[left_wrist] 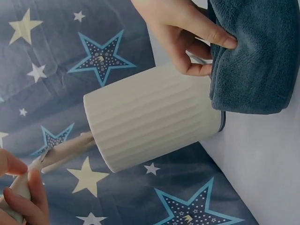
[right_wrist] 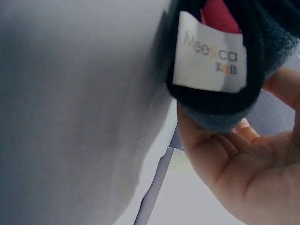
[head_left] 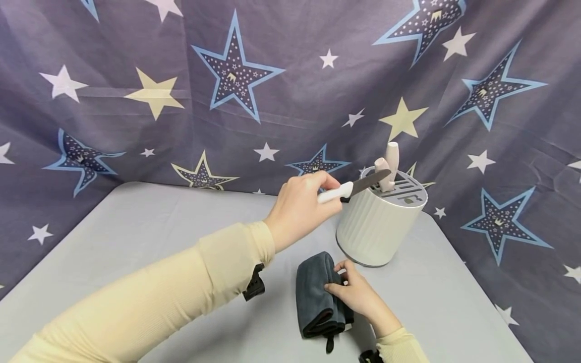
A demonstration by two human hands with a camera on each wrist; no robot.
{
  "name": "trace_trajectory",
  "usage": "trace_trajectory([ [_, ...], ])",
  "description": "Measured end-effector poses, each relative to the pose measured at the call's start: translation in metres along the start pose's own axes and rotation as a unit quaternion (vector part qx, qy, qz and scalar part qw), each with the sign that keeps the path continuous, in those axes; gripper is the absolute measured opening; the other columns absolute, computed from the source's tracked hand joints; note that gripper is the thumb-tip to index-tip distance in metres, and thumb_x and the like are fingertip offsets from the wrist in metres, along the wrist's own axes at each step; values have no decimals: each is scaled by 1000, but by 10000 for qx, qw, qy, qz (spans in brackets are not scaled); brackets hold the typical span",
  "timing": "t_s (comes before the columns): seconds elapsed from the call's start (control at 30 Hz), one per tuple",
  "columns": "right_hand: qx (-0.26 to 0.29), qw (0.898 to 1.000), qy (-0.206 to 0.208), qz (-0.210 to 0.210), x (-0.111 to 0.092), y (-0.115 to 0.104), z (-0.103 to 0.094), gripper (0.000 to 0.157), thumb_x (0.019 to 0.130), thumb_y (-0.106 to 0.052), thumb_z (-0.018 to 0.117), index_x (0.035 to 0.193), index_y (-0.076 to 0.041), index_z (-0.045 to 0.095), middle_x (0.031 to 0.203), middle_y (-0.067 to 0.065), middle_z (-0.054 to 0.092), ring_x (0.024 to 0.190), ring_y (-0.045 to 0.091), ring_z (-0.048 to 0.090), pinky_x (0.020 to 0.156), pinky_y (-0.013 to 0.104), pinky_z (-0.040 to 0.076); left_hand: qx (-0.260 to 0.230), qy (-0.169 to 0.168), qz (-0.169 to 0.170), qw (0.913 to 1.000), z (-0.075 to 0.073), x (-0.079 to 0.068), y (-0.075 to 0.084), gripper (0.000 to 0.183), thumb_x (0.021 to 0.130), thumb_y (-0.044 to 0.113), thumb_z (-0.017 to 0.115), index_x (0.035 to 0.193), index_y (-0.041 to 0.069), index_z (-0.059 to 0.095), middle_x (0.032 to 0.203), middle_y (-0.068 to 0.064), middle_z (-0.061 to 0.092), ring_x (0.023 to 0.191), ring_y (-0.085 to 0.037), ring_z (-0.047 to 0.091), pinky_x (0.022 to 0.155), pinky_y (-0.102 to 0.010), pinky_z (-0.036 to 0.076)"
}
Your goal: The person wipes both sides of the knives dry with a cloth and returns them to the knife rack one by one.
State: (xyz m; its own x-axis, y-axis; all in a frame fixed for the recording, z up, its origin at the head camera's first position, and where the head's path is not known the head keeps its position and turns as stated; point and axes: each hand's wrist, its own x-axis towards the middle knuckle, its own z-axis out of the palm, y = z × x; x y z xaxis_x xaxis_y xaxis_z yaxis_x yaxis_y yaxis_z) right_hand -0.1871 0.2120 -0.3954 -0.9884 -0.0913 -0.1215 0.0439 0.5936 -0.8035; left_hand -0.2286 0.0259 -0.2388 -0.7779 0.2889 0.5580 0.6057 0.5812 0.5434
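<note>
My left hand (head_left: 301,204) grips a knife (head_left: 336,193) by its white handle, above the table and left of the knife block. The knife's dark blade points right and slightly up; in the head view its tip overlaps the pale handles (head_left: 392,159) standing in the block. In the left wrist view the left hand (left_wrist: 26,192) shows only partly, fingers round the handle. Lower down, my right hand (head_left: 358,295) holds the edge of a folded dark blue-grey towel (head_left: 315,292) lying on the table. The right wrist view shows the towel's white label (right_wrist: 208,58) beside the right fingers.
A white ribbed knife block (head_left: 376,227) with a grey slotted top (head_left: 404,190) stands at the table's right side, just beyond the towel. The light grey table (head_left: 181,217) meets a dark star-patterned cloth (head_left: 281,101) at the back and sides.
</note>
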Motion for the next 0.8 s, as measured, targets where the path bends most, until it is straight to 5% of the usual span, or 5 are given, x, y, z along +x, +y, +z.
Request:
trace_trajectory([
  [0.33,39,10000,-28,25,0,1,-1,39,81,-14,74,108,-8,46,98,17,58,81,25,54,64,33,44,135,-198,-18,9997,3,10,-1,25,82,17,68,106,12,73,95,0,72,71,-15,59,62,-27,46],
  [0.6,199,9998,-82,46,2,4,-1,39,82,-13,74,109,-8,46,93,14,58,75,23,53,61,32,44,104,-138,388,9991,12,22,0,27,83,12,66,107,10,76,105,-4,71,92,-18,65,81,-33,51],
  [0.8,236,9996,-112,82,1,4,-3,39,82,-15,74,109,-8,46,94,14,59,75,22,54,62,32,44,80,-161,560,9983,18,30,2,24,85,10,64,106,10,76,105,-4,73,88,-16,66,76,-27,52],
])
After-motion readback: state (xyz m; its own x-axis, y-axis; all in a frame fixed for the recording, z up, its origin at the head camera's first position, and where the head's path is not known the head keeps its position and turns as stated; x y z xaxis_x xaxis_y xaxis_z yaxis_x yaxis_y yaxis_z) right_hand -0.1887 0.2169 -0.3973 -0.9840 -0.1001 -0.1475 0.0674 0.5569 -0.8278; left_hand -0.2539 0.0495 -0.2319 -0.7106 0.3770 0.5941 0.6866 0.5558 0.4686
